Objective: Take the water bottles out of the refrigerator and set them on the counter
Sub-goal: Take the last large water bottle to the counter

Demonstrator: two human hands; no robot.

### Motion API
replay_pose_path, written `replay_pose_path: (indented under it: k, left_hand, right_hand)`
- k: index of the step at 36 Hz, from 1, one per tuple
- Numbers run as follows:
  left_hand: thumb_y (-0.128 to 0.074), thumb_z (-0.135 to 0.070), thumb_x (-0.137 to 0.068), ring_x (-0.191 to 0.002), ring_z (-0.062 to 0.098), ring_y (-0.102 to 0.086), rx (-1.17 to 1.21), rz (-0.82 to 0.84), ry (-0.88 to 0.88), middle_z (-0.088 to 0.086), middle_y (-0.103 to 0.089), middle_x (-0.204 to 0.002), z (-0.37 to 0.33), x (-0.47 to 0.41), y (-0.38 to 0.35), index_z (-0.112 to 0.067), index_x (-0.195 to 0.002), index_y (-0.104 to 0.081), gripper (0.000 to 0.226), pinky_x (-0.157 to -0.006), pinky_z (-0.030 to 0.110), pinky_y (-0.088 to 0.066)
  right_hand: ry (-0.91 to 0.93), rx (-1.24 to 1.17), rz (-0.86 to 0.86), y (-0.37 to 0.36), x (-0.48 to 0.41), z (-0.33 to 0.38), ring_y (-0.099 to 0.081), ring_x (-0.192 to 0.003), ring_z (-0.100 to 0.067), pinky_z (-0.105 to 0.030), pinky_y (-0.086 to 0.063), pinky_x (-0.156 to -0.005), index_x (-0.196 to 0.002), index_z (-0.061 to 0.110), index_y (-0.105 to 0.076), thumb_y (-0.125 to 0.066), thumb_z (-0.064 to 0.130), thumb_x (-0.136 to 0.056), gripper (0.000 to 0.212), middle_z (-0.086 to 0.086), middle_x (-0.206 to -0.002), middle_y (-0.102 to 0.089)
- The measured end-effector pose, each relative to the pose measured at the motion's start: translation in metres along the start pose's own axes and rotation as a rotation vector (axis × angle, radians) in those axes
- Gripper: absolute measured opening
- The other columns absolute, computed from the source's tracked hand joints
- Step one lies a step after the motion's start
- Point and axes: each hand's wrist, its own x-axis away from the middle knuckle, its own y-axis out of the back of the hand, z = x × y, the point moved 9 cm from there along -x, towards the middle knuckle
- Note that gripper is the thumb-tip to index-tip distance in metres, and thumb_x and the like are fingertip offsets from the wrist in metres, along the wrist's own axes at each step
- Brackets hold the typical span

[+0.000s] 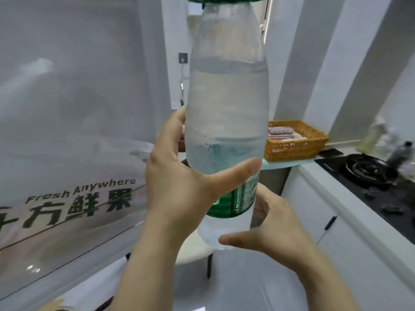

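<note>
Holding water bottle [226, 104] upright in mid-air, long axis vertical. Left hand [179, 176] fingers wrapped round middle, right hand [276, 227] fingers curled round base. Desk [336, 196] off to right, nearer right hand.

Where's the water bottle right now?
Head view, centre: the water bottle is upright in the air, left hand gripping its middle, right hand cupping its base, wicker basket behind to the right.

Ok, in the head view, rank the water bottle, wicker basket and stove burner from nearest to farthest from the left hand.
1. water bottle, in the left hand's grip.
2. wicker basket, behind it, to the right.
3. stove burner, farther right.
</note>
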Motion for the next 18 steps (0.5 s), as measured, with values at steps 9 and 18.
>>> replay_pose_path:
  k: [9,18]
  left_hand:
    - [-0.086,-0.051,-0.043,-0.104,0.011,-0.065,0.165,0.268,-0.047,-0.012,-0.068,-0.110,-0.001,0.006,-0.100,-0.034,-0.122,-0.057,0.086,-0.080,0.039,-0.058]
    - [-0.086,-0.054,-0.043,-0.108,0.006,-0.061,0.250,0.504,-0.119,-0.018,-0.064,-0.117,-0.036,0.037,-0.227,-0.040,-0.123,-0.053,0.088,-0.082,0.025,-0.057]
  right_hand:
    - [-0.084,0.087,-0.240,0.073,0.047,-0.037,-0.062,-0.099,0.013,-0.001,-0.045,-0.078,-0.113,0.041,-0.057,-0.093,0.015,-0.056,0.072,0.033,-0.104,-0.067]
    - [-0.178,0.094,-0.471,0.170,0.112,-0.084,-0.060,-0.103,0.014,-0.004,-0.043,-0.086,-0.112,0.046,-0.058,-0.094,0.021,-0.056,0.072,0.035,-0.107,-0.066]
